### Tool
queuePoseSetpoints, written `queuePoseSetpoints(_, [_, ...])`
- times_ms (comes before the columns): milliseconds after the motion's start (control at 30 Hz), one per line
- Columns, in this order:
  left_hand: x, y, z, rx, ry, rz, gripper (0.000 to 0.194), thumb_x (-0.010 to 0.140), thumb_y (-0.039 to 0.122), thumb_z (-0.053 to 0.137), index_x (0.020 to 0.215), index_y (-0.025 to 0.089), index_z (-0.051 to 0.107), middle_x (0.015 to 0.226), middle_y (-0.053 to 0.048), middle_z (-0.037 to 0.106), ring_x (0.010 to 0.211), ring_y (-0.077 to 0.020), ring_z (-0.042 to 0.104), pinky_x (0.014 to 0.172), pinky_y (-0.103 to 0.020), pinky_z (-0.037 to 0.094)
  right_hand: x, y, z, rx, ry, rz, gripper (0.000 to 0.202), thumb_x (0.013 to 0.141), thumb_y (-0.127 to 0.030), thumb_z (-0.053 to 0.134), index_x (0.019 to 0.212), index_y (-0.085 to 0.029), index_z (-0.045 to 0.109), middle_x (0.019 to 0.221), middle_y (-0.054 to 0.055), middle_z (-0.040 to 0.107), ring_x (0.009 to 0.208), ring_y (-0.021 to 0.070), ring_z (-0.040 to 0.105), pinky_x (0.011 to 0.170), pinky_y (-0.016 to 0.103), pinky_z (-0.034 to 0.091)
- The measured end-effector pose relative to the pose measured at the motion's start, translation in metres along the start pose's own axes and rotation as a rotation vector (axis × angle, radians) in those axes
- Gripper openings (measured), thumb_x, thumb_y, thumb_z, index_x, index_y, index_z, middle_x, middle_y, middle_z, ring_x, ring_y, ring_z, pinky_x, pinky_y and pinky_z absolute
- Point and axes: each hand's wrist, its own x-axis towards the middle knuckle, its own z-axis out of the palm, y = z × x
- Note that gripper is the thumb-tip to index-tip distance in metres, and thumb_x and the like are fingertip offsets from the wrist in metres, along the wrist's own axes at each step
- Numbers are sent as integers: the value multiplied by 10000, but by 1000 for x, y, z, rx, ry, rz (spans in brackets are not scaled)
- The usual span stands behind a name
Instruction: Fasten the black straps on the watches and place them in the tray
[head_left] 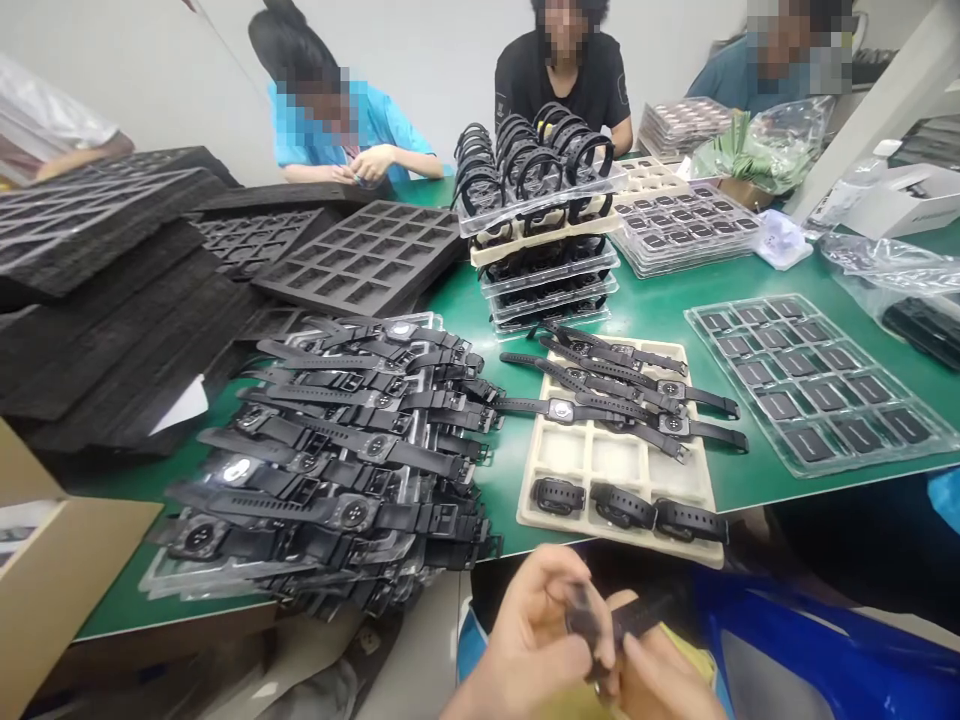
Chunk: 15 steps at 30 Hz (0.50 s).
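Observation:
Below the table's front edge, my left hand (532, 640) and my right hand (660, 670) are closed round a black smartwatch (589, 625), blurred by motion. Its strap stretches toward the right hand; how its ends lie is partly hidden by fingers. Just beyond stands a cream tray (529, 500). Three watches with looped straps, one a looped watch (621, 505), fill its front row. Several watches with straps laid flat, such as a flat watch (559, 410), lie across its back part. To the left rises a heap of flat smartwatches (375, 445) layered with clear plastic trays.
Black foam trays (360, 260) are stacked at the left, near an open cardboard box (82, 560). Clear trays of looped watches (540, 190) stand stacked at the back. A clear tray of dark square pieces (825, 385) lies right. Several people sit across the green table (660, 300).

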Motion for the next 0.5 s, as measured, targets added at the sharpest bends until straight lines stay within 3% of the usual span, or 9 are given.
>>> queuePoseSetpoints(100, [4, 4, -2, -208, 97, -18, 325, 967, 273, 739, 1280, 256, 651, 777, 27, 612, 753, -125, 653, 775, -270, 521, 8, -5, 1, 28, 57, 38, 424, 846, -662, 778, 958, -254, 744, 816, 36, 640, 751, 208, 591, 719, 322, 531])
queuePoseSetpoints(167, [7, 4, -2, -252, 107, -31, 325, 949, 261, 748, 1263, 219, 680, 760, 23, 590, 742, -117, 636, 771, -260, 513, 14, -13, 0, -18, 117, 15, 417, 842, -638, 802, 1042, -275, 755, 924, 44, 666, 839, 226, 610, 786, 333, 533])
queuePoseSetpoints(233, [8, 2, -3, -267, 89, -35, 294, 952, 279, 738, 1233, 200, 699, 708, 31, 552, 670, -103, 595, 705, -234, 494, 20, -21, -2, -114, 125, -68, 362, 889, -607, 775, 1047, -281, 754, 929, 44, 664, 846, 230, 614, 770, 327, 530])
queuePoseSetpoints(300, [7, 0, -5, -261, 91, -40, 208, 987, 319, 698, 1157, 201, 714, 645, 48, 504, 598, -91, 538, 655, -224, 475, 26, -29, -4, -235, 34, -233, 260, 967, -535, 716, 991, -278, 739, 898, 38, 654, 830, 223, 616, 764, 322, 525])
queuePoseSetpoints(400, [7, 1, -6, -144, 162, -87, 216, 999, 402, 693, 991, 187, 701, 583, 57, 482, 581, -95, 510, 646, -222, 456, 33, -40, -6, -397, -175, -487, 155, 1067, -370, 594, 994, -278, 695, 906, 44, 680, 859, 223, 646, 813, 339, 532])
queuePoseSetpoints(433, [8, 3, -6, -67, 188, -127, 251, 982, 422, 719, 950, 175, 689, 592, 47, 517, 591, -95, 513, 644, -217, 448, 35, -43, -6, -411, -183, -523, 163, 1088, -331, 547, 1015, -282, 684, 898, 43, 679, 864, 222, 646, 819, 343, 533])
queuePoseSetpoints(500, [11, 8, -5, 108, 240, -230, 321, 950, 458, 758, 896, 155, 668, 667, 6, 611, 615, -95, 520, 629, -209, 432, 38, -46, -1, -378, -59, -499, 190, 1112, -319, 496, 1047, -292, 672, 858, 25, 650, 786, 194, 608, 770, 316, 521])
